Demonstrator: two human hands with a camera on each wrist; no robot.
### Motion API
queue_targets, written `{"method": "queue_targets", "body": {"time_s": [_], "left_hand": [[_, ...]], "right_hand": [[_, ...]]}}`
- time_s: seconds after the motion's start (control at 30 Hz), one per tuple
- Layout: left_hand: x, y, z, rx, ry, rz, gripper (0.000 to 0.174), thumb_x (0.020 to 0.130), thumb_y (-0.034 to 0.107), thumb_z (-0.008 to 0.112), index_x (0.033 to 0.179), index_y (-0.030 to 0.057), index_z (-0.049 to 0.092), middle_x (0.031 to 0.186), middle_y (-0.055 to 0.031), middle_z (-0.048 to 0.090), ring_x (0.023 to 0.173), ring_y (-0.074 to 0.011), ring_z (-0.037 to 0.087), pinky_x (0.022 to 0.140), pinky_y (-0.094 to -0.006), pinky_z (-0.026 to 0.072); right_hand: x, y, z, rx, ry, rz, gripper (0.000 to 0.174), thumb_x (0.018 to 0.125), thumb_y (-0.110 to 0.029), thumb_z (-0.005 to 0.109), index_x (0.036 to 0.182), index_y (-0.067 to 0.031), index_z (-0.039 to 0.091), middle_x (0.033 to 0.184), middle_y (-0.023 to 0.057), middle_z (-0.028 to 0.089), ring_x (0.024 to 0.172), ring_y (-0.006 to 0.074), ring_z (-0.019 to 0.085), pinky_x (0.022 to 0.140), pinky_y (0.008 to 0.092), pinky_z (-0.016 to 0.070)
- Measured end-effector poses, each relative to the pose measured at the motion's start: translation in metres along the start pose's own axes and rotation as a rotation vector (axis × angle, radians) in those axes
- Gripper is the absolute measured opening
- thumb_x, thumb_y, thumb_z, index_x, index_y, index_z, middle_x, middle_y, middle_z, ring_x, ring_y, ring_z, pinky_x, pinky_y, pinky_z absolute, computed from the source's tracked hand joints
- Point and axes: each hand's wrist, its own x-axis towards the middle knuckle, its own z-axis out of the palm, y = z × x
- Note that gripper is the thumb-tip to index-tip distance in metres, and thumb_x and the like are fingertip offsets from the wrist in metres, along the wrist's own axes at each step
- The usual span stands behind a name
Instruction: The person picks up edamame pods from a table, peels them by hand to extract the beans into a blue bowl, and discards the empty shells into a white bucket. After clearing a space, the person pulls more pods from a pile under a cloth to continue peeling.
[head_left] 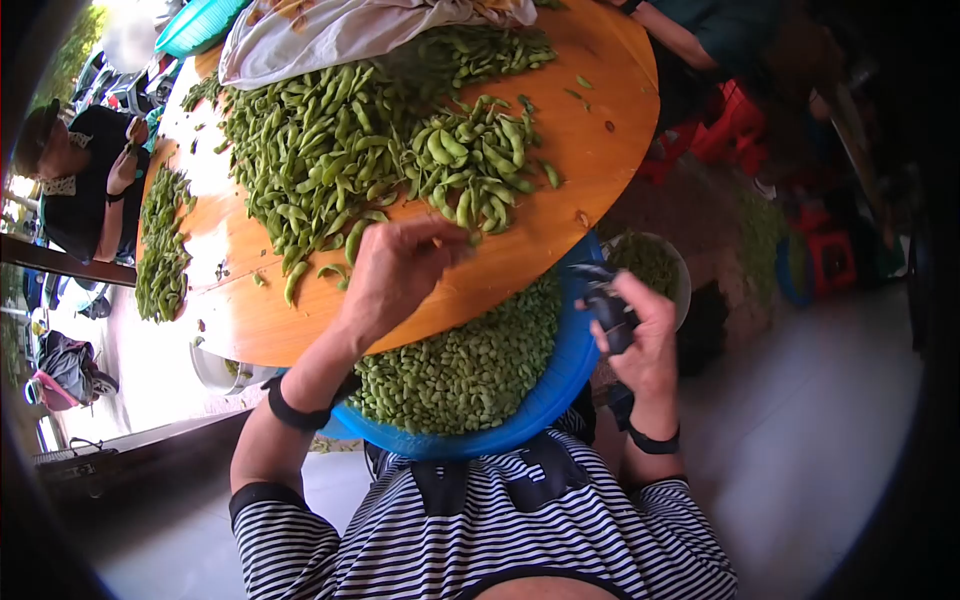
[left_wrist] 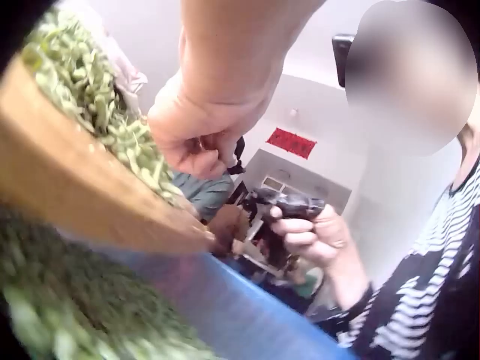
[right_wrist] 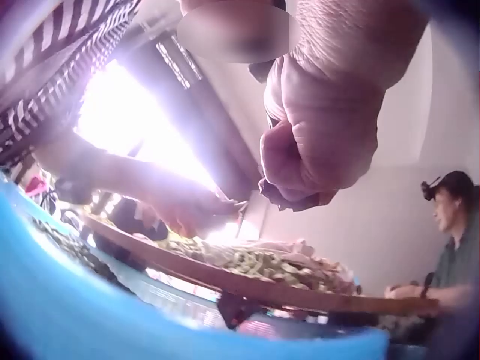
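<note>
My left hand (head_left: 395,270) hovers over the near edge of the round wooden table (head_left: 610,110), fingers bent toward the thumb and blurred at the tips. A small green bit shows by those fingertips; I cannot tell whether they pinch it. In my right hand (head_left: 648,345) I grip a black-handled tool (head_left: 612,318) with a small metal head, held beside the table edge. Green soybean pods (head_left: 310,150) lie heaped on the table, with a smaller pile (head_left: 475,165) in front of my left hand. Below both hands, a blue basin (head_left: 470,445) holds shelled green beans (head_left: 450,375).
A white cloth (head_left: 340,45) covers the back of the heap. Another pod pile (head_left: 163,245) lies at the left, where a person in dark clothes (head_left: 85,185) sits. At the right, a pale bucket (head_left: 682,285) with green contents stands on the floor, beyond it red stools (head_left: 735,130).
</note>
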Motion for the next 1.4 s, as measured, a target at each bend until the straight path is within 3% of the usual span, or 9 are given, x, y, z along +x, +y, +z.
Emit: {"method": "queue_targets", "body": {"time_s": [0.1, 0.43, 0.63, 0.7, 0.77, 0.9, 1.03, 1.1, 1.4], "left_hand": [[-0.032, 0.012, 0.013, -0.622, -0.194, -0.275, 0.01, 0.088, 0.006, 0.068, 0.095, -0.0014, 0.069, 0.074, -0.0033, 0.065, 0.059, -0.0085, 0.056, 0.052, -0.0216, 0.0437], [-0.07, -0.005, 0.042, -0.859, -0.15, -0.277, 0.008, 0.087, 0.01, 0.072, 0.083, 0.0043, 0.067, 0.069, -0.0003, 0.062, 0.053, -0.0066, 0.051, 0.047, -0.0199, 0.0362], [-0.076, -0.012, 0.052, -1.389, -0.324, -0.444, 0.009, 0.088, 0.01, 0.069, 0.082, 0.0062, 0.065, 0.069, -0.0031, 0.062, 0.051, -0.0077, 0.049, 0.044, -0.0204, 0.029], [-0.076, -0.008, 0.051, -1.36, -0.306, -0.444, 0.011, 0.09, 0.011, 0.068, 0.081, 0.0065, 0.063, 0.067, -0.0009, 0.059, 0.051, -0.0063, 0.046, 0.044, -0.0212, 0.0274], [-0.076, -0.004, 0.044, -1.011, -0.214, -0.406, 0.014, 0.09, 0.011, 0.068, 0.079, 0.0062, 0.062, 0.064, 0.0018, 0.054, 0.053, -0.0052, 0.044, 0.046, -0.0215, 0.0276], [-0.086, -0.018, 0.032, -0.373, -0.314, -0.197, 0.01, 0.088, 0.006, 0.065, 0.079, 0.0035, 0.061, 0.062, 0.0026, 0.053, 0.056, -0.0072, 0.046, 0.051, -0.0218, 0.034], [-0.103, -0.024, 0.04, 0.496, -0.145, 0.309, 0.012, 0.072, 0.007, 0.069, 0.074, 0.0032, 0.058, 0.067, -0.0093, 0.051, 0.055, -0.0259, 0.055, 0.047, -0.037, 0.0446], [-0.107, -0.025, 0.041, 0.523, -0.161, 0.294, 0.014, 0.069, 0.01, 0.069, 0.071, 0.0048, 0.056, 0.07, -0.0099, 0.05, 0.058, -0.032, 0.056, 0.048, -0.0441, 0.046], [-0.034, 0.016, -0.021, 0.01, 0.127, 0.258, 0.005, 0.08, -0.001, 0.057, 0.082, 0.0013, 0.061, 0.073, -0.0062, 0.058, 0.061, -0.0116, 0.055, 0.053, -0.026, 0.0434]], "right_hand": [[-0.002, -0.019, 0.019, 0.091, -0.224, 0.055, 0.015, 0.081, -0.004, 0.058, 0.094, 0.0032, 0.061, 0.078, 0.0077, 0.055, 0.068, 0.016, 0.053, 0.064, 0.0275, 0.0437], [-0.001, -0.02, 0.034, 0.111, -0.373, -0.163, 0.024, 0.086, -0.016, 0.062, 0.099, 0.0036, 0.062, 0.074, 0.007, 0.048, 0.067, 0.0172, 0.049, 0.064, 0.0283, 0.0408], [-0.006, -0.008, 0.034, 0.909, -0.505, 0.452, 0.021, 0.079, -0.009, 0.067, 0.097, 0.0009, 0.064, 0.071, 0.0046, 0.047, 0.066, 0.0129, 0.048, 0.058, 0.0275, 0.0382], [-0.002, -0.007, 0.035, 0.157, -0.396, -0.143, 0.027, 0.073, -0.005, 0.07, 0.099, 0.0006, 0.063, 0.074, 0.0063, 0.046, 0.066, 0.017, 0.05, 0.055, 0.0302, 0.0389], [-0.006, -0.021, 0.042, -0.13, -0.276, -0.357, 0.03, 0.07, -0.003, 0.07, 0.099, 0.0009, 0.063, 0.078, 0.009, 0.044, 0.066, 0.0229, 0.052, 0.056, 0.0331, 0.0406], [-0.011, -0.009, 0.038, -0.047, -0.528, -0.325, 0.031, 0.068, 0.007, 0.064, 0.099, 0.0032, 0.061, 0.083, 0.012, 0.047, 0.071, 0.0282, 0.054, 0.061, 0.0368, 0.0439], [-0.02, 0.017, 0.041, -0.169, -0.59, -0.3, 0.035, 0.065, 0.012, 0.058, 0.099, 0.004, 0.06, 0.083, 0.0134, 0.049, 0.072, 0.0305, 0.055, 0.062, 0.0378, 0.0443], [-0.021, 0.016, 0.038, -0.176, -0.514, -0.279, 0.04, 0.063, 0.015, 0.053, 0.101, 0.0039, 0.059, 0.083, 0.015, 0.05, 0.074, 0.0336, 0.055, 0.063, 0.0392, 0.044], [0.004, -0.019, 0.011, -0.222, -0.253, -0.301, 0.02, 0.071, 0.003, 0.062, 0.091, 0.0027, 0.058, 0.078, 0.0143, 0.05, 0.068, 0.0331, 0.055, 0.06, 0.0378, 0.0432]]}}
